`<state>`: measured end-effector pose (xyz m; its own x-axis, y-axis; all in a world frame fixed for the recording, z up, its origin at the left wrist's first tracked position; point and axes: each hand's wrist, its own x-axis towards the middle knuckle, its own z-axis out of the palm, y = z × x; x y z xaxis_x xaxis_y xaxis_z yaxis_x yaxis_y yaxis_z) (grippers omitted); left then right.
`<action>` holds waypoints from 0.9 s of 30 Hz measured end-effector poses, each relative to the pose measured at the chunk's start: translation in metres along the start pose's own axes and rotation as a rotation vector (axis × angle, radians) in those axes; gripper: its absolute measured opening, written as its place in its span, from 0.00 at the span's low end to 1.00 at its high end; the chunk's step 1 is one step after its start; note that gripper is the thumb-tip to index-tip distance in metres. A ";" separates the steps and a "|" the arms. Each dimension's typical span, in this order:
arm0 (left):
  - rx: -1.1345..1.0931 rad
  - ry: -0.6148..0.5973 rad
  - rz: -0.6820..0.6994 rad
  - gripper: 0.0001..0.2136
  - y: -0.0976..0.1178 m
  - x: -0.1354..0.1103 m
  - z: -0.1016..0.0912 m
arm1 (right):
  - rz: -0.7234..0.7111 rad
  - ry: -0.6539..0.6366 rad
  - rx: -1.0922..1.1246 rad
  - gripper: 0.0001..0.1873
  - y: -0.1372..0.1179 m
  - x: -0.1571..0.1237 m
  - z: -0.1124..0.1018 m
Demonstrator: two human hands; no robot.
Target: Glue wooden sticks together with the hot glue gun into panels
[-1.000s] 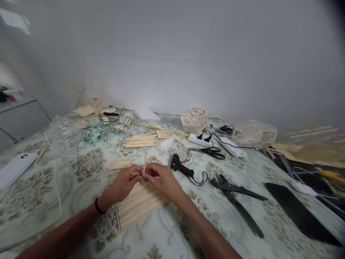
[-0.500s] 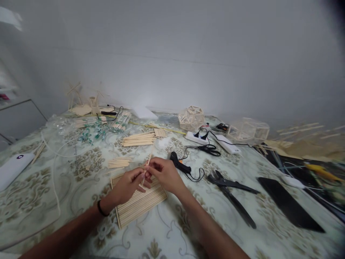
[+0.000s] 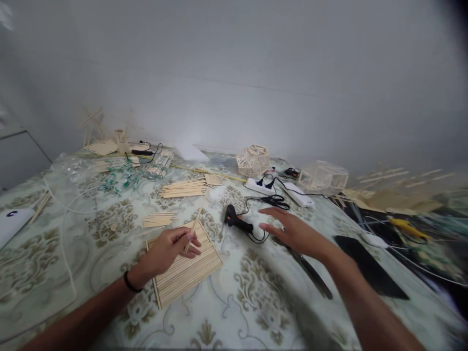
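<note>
On my feed, the left hand (image 3: 175,249) pinches a thin wooden stick (image 3: 196,220) at lower centre, its lower part hard to make out against the fingers, which hide some of the slatted panel (image 3: 185,282) beneath. Right of centre, I see the right hand (image 3: 287,230) open beside the glue gun (image 3: 237,222), covering the head of the dark cutters (image 3: 312,276); contact I can't tell.

The table (image 3: 226,304) wears a pale cover with brown scrollwork. On it lie a slatted panel (image 3: 183,280) near the front, a black glue gun (image 3: 239,222) to its right, and farther back a pile of loose sticks (image 3: 183,188), a white power strip (image 3: 256,186) and an openwork ball (image 3: 253,161).
</note>
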<state>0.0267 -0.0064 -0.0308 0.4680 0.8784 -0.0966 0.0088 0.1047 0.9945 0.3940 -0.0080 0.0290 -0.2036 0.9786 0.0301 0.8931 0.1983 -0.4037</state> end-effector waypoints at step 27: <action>-0.054 -0.322 -0.027 0.20 0.017 -0.015 -0.002 | -0.307 0.102 0.102 0.30 -0.061 -0.022 0.038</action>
<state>0.0179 -0.0171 -0.0128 0.7236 0.6834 -0.0964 -0.0180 0.1583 0.9872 0.3293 -0.0441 0.0183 -0.4109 0.8757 0.2536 0.7508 0.4829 -0.4508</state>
